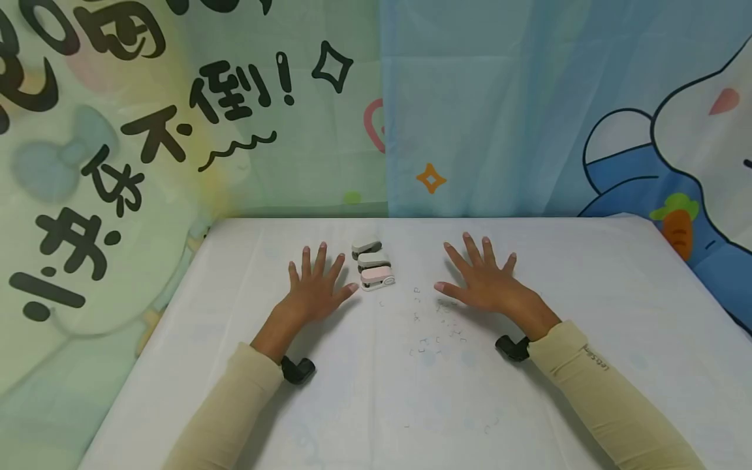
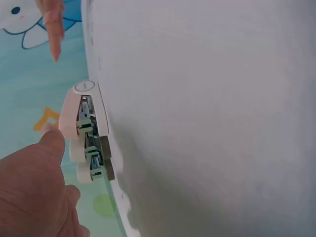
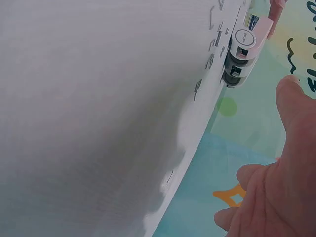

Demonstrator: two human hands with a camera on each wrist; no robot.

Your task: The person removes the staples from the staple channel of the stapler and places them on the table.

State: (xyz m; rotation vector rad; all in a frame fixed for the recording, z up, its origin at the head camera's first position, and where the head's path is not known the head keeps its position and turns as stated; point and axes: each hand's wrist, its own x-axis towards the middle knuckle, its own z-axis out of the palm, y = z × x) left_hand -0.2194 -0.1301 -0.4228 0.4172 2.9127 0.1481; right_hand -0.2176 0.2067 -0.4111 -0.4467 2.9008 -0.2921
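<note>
Three small staplers stand in a row on the white table, left of centre in the head view. The nearest is a pink stapler (image 1: pixel 376 277); behind it are a pale stapler (image 1: pixel 373 260) and a grey-white stapler (image 1: pixel 367 247). Just left of them my left hand (image 1: pixel 314 290) is spread, palm down, its thumb tip near the pink stapler but holding nothing. To the right, my right hand (image 1: pixel 486 282) is also spread with bare fingers. Loose staples (image 3: pixel 197 89) lie scattered on the tabletop, many of them between the hands.
A white cloth covers the table (image 1: pixel 364 405). Its far edge meets a printed curtain (image 1: pixel 482 117) with cartoon figures and lettering. Each wrist carries a black camera mount (image 1: pixel 298 370) below a beige sleeve (image 1: pixel 605 385). A few stray staples lie nearer the front.
</note>
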